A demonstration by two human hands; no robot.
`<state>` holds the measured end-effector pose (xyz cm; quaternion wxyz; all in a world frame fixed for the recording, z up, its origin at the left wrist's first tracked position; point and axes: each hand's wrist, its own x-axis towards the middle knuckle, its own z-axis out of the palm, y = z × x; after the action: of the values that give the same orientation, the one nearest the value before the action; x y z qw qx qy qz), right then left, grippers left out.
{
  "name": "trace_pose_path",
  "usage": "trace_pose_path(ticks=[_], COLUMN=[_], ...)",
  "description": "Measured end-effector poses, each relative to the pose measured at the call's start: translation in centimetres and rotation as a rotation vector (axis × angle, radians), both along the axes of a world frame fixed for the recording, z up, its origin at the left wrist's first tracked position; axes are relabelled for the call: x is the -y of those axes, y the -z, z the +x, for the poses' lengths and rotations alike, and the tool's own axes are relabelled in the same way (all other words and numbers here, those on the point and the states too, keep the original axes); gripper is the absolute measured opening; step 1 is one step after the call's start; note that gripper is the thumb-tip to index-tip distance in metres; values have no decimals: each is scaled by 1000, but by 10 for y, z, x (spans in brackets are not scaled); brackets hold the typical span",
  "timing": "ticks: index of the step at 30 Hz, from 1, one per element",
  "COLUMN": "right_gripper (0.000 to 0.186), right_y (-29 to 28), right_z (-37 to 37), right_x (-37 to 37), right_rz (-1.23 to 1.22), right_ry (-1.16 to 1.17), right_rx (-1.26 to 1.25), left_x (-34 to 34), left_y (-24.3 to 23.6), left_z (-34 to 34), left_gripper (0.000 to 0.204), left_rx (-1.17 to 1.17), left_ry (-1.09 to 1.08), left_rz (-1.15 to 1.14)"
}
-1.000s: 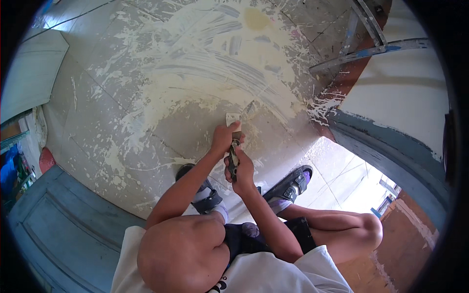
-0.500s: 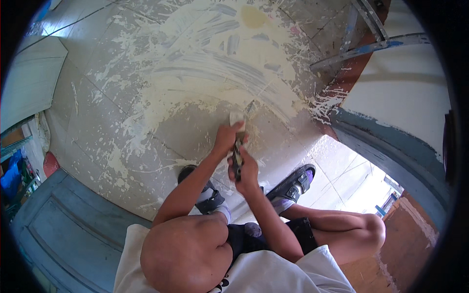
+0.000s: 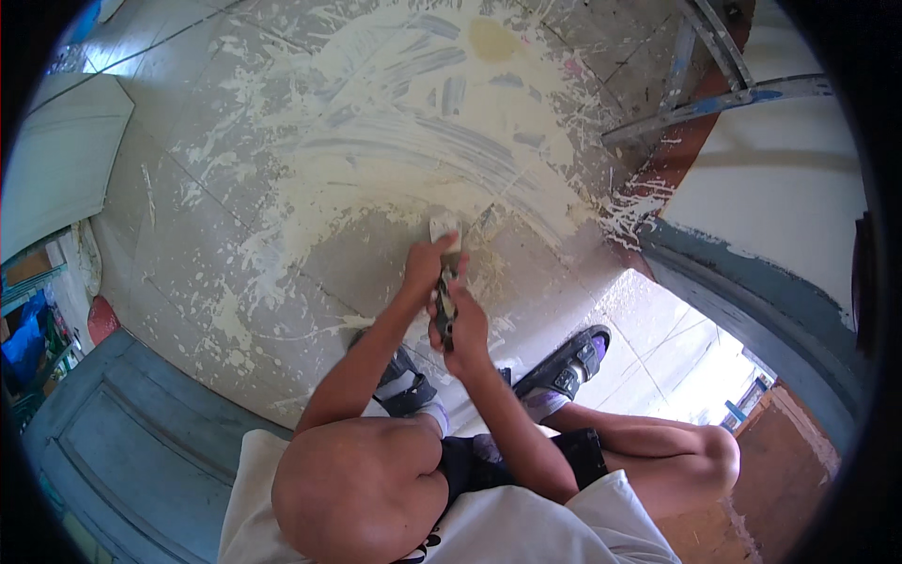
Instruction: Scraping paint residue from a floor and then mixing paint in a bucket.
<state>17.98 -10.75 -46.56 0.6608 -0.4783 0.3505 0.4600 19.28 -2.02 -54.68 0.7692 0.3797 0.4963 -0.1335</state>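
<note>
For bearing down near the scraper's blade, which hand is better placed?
Left, probably: the left hand grips close to the blade, while the right hand holds the handle farther back.

Lower-right glare, dark fisheye rim

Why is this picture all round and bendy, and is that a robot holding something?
No robot here! Those are a person's own bare hands. The camera sits on the person's head and looks down, so you see almost what they see. Its very wide lens bends straight lines and leaves dark edges.

The left hand holds a scraper near its flat pale end, and the right hand grips the handle. The tiled floor is covered in splashes and a big smear of something pale yellow, maybe paint. Closer to you are the person's dark sandals, and at the lower left is a blue-grey panel.
</note>
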Motion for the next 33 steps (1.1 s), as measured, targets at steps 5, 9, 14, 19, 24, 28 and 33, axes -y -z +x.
trace_pose_path(ticks=[5, 9, 14, 19, 24, 28, 33], right_gripper=[26, 26, 28, 28, 32, 31, 29], right_y=[7, 3, 7, 18, 20, 16, 20], right_z=[12, -12, 4, -8, 22, 7, 17], right_x=[3, 11, 18, 24, 15, 22, 36], right_rz=[49, -42, -49, -49, -73, -45, -52], right_ry=[47, 83, 76, 108, 67, 91, 9], right_rx=[45, 41, 56, 59, 153, 164, 115], left_x=[-7, 10, 19, 26, 12, 23, 22], left_y=[6, 15, 8, 7, 7, 6, 2], left_z=[12, -4, 7, 3, 45, 29, 44], left_gripper=[32, 31, 33, 40, 38, 39, 34], left_rx=[-12, 30, 64, 88, 73, 76, 69], left_ry=[84, 61, 53, 83, 193, 145, 126], left_rz=[-11, -5, -46, 6, 23, -8, 22])
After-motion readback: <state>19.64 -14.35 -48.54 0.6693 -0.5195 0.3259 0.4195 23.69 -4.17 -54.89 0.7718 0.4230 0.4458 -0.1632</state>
